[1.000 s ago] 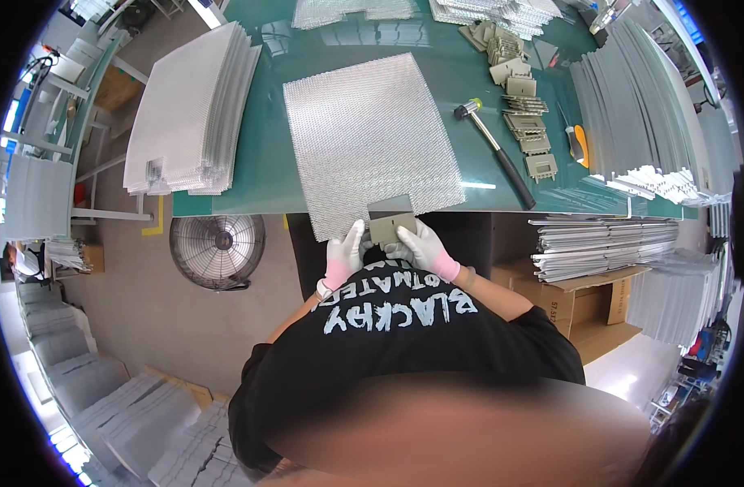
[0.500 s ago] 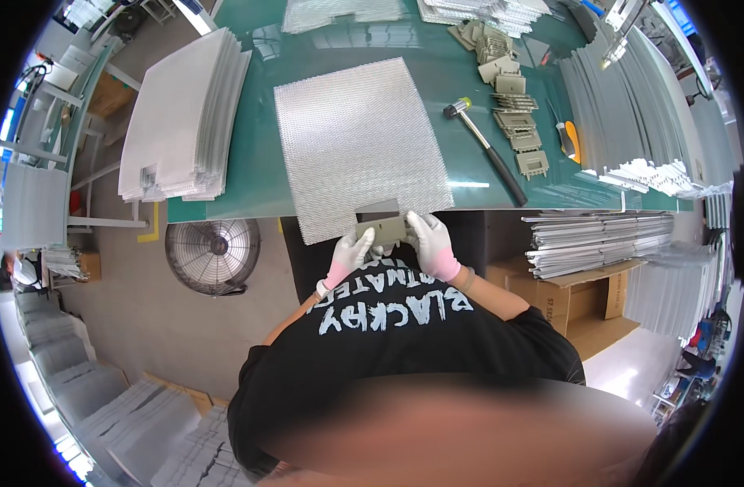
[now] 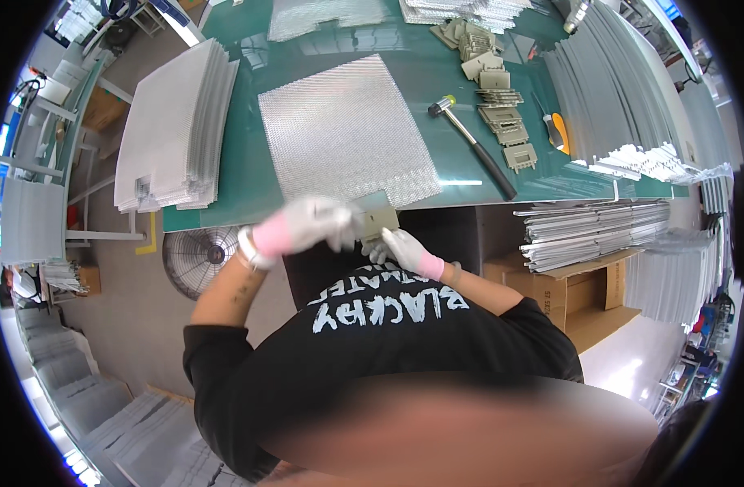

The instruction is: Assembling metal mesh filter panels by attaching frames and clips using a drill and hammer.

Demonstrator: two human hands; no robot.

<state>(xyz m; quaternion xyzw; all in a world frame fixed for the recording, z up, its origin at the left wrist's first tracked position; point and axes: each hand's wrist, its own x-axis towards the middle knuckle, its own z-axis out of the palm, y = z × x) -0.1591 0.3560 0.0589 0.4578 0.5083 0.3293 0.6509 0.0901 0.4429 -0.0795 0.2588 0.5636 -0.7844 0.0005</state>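
A silvery mesh sheet (image 3: 347, 130) lies on the green table (image 3: 250, 170), its near edge by the table's front. At that edge my right hand (image 3: 411, 252) grips an olive-grey plastic plate (image 3: 382, 221), gloved fingers closed on its near right side. Whether the plate is joined to the sheet I cannot tell. My left hand (image 3: 303, 225), in a white and pink glove, is raised over the sheet's near left corner beside the plate. Motion smears its fingers.
A hammer (image 3: 473, 146) with a black grip lies right of the sheet. Beyond it are a row of olive plates (image 3: 502, 122) and an orange-handled tool (image 3: 558, 132). Panel stacks stand left (image 3: 169, 122) and right (image 3: 623, 89). A floor fan (image 3: 201, 256) sits below.
My left hand has let go of the plate and moved up and left. My right hand still holds the plate, shifted slightly left and tilted. The whole view has shifted a little.
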